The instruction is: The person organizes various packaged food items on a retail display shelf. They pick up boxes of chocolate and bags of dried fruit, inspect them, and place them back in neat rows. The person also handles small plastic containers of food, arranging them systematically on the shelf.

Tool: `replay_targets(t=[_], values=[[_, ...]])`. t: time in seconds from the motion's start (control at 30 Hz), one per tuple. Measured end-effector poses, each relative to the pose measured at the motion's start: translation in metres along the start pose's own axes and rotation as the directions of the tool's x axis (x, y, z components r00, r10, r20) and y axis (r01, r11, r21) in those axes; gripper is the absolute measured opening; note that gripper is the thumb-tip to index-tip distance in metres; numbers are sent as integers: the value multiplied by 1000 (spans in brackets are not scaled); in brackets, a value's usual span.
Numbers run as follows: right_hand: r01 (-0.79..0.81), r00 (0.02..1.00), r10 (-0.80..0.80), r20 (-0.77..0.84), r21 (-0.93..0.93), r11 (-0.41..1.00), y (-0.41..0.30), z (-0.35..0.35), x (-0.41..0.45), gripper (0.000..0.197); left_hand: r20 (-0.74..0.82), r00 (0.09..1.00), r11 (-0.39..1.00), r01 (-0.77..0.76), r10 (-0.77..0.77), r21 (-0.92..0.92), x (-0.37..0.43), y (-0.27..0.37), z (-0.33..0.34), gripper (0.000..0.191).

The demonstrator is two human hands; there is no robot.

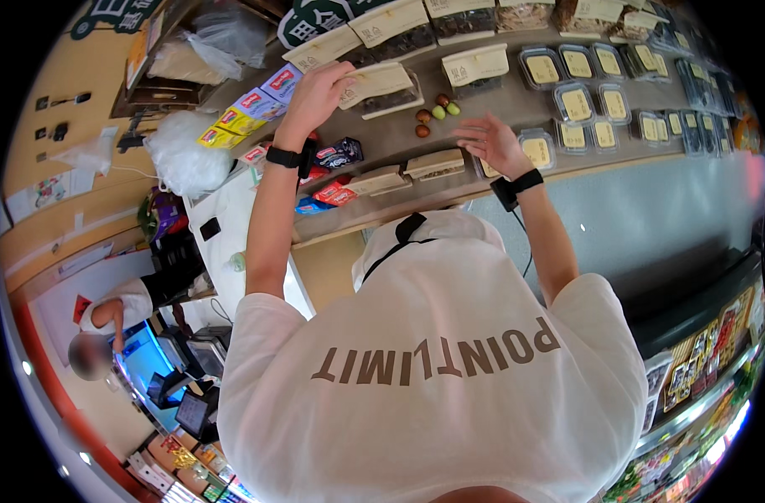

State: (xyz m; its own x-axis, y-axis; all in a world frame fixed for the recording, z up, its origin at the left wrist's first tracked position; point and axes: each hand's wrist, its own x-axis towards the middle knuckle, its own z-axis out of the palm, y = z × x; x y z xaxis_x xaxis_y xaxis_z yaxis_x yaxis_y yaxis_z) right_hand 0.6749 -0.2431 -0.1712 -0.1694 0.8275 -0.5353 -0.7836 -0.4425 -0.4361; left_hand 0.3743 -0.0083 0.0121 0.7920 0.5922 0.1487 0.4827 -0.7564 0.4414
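Note:
At the left end of a paper-topped clear package of dark dried food, my left hand has its fingers closed on the paper's corner. My right hand is empty, palm partly turned up, fingers apart, above the counter's near part. Just left of its fingertips lie several small round fruits, like jujubes: brown ones and green ones. Another paper-topped package stands behind them. Both wrists wear black straps with small devices.
Clear lidded tubs with pale labels fill the counter's right side. Loacker wafer packs and a white plastic-bag bundle are at left. Paper-topped packs line the near edge. A person is by screens at far left.

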Motion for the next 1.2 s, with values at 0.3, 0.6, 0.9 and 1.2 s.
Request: replay_targets(t=[0.3, 0.6, 0.9, 1.2], values=[[224, 907, -181, -379, 71, 972, 44, -57, -85, 41, -2, 998, 995, 63, -63, 78, -20, -48, 54, 20], [307, 820, -256, -511, 16, 952, 101, -29, -132, 30, 51, 989, 990, 138, -139, 16, -53, -63, 85, 22], [250, 776, -200, -598, 1, 968, 141, 5, -154, 28, 31, 992, 991, 127, -126, -32, -83, -58, 95, 21], [256, 757, -194, -624, 9, 967, 157, 20, -165, 26, 90, 982, 986, 164, -167, 36, -99, -57, 95, 19]])
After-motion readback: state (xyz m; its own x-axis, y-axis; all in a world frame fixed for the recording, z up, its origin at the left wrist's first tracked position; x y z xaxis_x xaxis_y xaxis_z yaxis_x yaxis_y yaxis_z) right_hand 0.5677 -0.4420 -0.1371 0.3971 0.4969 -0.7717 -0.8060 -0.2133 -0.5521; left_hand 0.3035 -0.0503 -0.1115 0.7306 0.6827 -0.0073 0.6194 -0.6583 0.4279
